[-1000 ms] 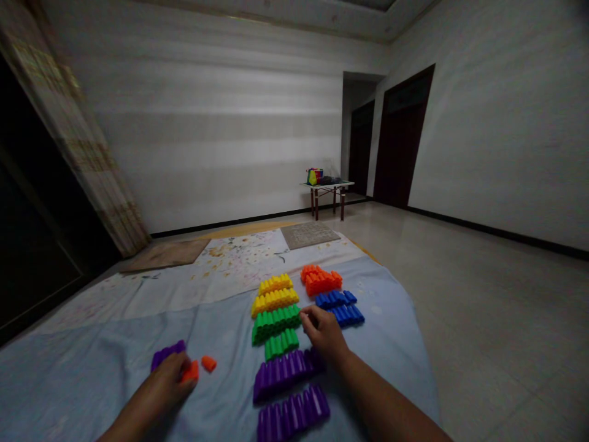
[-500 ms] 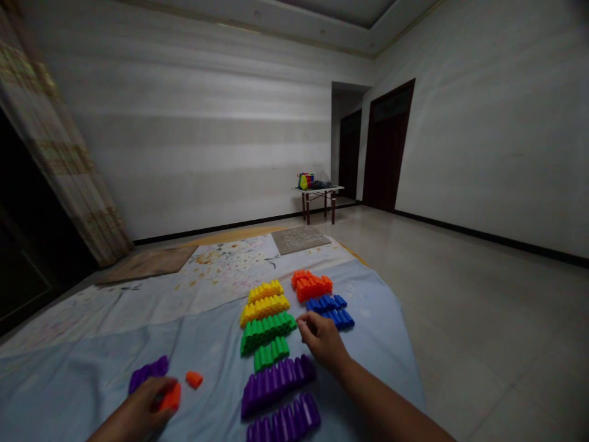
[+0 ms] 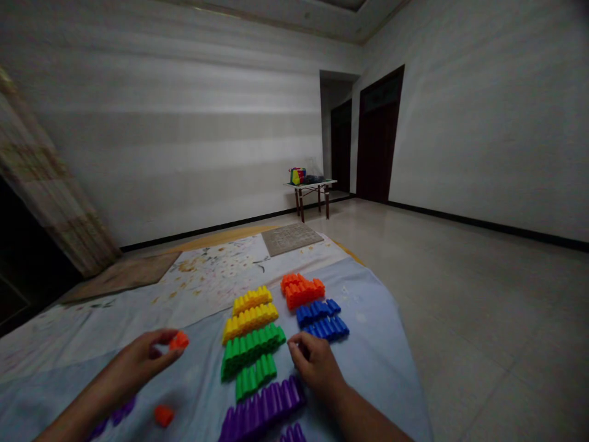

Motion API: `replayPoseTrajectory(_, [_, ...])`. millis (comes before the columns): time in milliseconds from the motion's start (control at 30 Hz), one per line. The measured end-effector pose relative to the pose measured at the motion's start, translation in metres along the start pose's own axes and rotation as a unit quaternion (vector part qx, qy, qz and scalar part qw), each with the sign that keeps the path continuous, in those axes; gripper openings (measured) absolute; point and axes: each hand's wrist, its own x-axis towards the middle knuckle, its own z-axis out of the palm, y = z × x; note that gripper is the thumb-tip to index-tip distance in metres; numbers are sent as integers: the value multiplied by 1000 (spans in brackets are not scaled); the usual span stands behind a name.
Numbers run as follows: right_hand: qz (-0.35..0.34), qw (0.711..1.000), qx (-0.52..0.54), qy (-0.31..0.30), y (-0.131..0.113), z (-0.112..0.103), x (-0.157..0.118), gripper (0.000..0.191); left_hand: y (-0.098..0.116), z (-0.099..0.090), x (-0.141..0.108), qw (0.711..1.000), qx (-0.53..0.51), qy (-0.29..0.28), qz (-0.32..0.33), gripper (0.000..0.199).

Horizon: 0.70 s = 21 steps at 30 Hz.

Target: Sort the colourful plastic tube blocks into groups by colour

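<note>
My left hand point(image 3: 145, 359) is closed in a pinch on an orange plastic piece point(image 3: 180, 341), held above the cloth on the left. Below it a loose orange piece point(image 3: 164, 415) lies on the cloth. Purple pieces point(image 3: 123, 410) are partly hidden under my left forearm. My right hand point(image 3: 317, 366) is curled shut at the right end of the green rows point(image 3: 251, 350), with nothing visible between its fingers. Closer to me are purple rows point(image 3: 264, 408), cut off by the lower edge. Beyond the green lie yellow rows point(image 3: 251, 319). Blue pieces point(image 3: 324, 319) and an orange cluster point(image 3: 302, 290) sit farther right.
A light blue and floral cloth point(image 3: 368, 294) covers the surface, with a grey-brown mat point(image 3: 292, 238) at its far edge and a brown mat point(image 3: 129, 275) on the left. A small table point(image 3: 313, 183) carrying colourful things stands by the far wall.
My left hand has lifted the orange piece up and away from the purple pieces and the loose orange one. The right hand keeps its curled pose beside the green rows. The view has shifted slightly.
</note>
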Motion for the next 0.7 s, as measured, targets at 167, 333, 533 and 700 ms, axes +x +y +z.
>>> replayPoseTrajectory(167, [-2, 1000, -11, -16, 5, 5, 0, 17, 113, 48, 47, 991, -34, -45, 122, 56])
replayPoseTrajectory(333, [6, 1000, -17, -11, 10, 6, 1, 16, 195, 105, 85, 985, -12, -47, 165, 45])
replayPoseTrajectory(533, [-1, 1000, -2, -7, 15, 7, 4, 14, 239, 140, 114, 984, 46, -53, 163, 38])
replayPoseTrajectory(700, [-2, 1000, -21, 9, 19, 11, 5, 14, 246, 157, 126, 982, 105, -58, 148, 40])
